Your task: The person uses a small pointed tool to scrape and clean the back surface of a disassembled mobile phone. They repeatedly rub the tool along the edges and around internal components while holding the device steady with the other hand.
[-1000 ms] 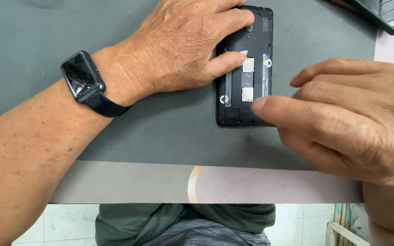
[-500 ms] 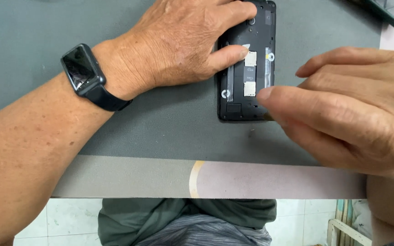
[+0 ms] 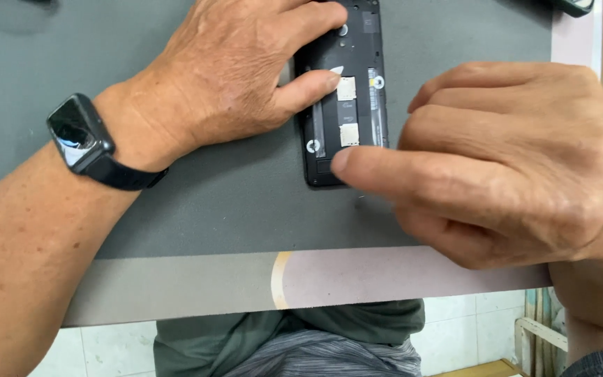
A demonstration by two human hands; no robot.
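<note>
I see my left hand (image 3: 232,77) pressing flat, ungripping, on the opened black rectangular phone body (image 3: 347,98) lying on the grey work mat (image 3: 176,202), steadying it, while my right hand (image 3: 511,167) touches its lower edge with one fingertip, holding nothing.

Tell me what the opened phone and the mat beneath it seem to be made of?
The phone body looks like matte black plastic, with small silvery metal card slots catching light. The mat looks like soft grey rubber or silicone: dull, glare-free, though the exact material is uncertain.

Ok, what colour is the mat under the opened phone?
Dark grey; the mat shows plainly in the head view, beneath the black phone.
</note>
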